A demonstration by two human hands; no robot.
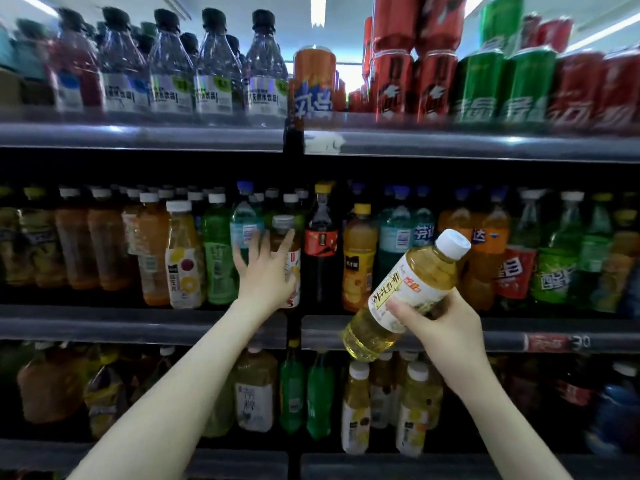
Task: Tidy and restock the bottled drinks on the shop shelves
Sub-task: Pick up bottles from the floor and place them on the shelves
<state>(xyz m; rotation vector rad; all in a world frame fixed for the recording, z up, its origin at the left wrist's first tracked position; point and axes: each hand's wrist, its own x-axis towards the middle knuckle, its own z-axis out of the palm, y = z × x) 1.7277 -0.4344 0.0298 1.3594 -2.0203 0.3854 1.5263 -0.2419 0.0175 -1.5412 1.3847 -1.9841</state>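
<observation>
Head view: a drinks rack with three shelves, seen past two bare forearms.
Right hand (pixel 440 323): grasps the tea bottle (pixel 405 289) round its lower label, fingers curled behind, thumb on the front.
Tea bottle: held in the air before the right half of the middle shelf (pixel 138 323), tilted with its white cap (pixel 452 242) up and to the right. It holds pale yellow liquid. The white-and-yellow label has a column of Chinese characters and a red logo, too slanted to read.
Left hand (pixel 266 275): released, fingers spread and nearly straight, laid against the shelf bottle (pixel 283 225).
Shelf bottle: upright at the front of the middle shelf, by the rack's post. It has a pale cap, and the hand hides most of its label.
Cola (pixel 320 244): a dark bottle with a yellow cap and a red-and-black label, just right of the shelf bottle.
Juice (pixel 358 258): orange, with a yellow cap, beside the cola and behind the tea bottle.
Top shelf (pixel 138 136): a row of clear water bottles (pixel 263 74) with dark caps, whose label reads 天然水饮品. To the right stand an orange can (pixel 314 84), red cans (pixel 394 84) stacked two high, and green cans (pixel 481 88). Their large characters are blurred.
Price tag (pixel 550 342): a red strip on the middle shelf's rim at the right, with "30" legible.
Bottom shelf (pixel 450 465): yellow tea and green bottles, labels unreadable.
</observation>
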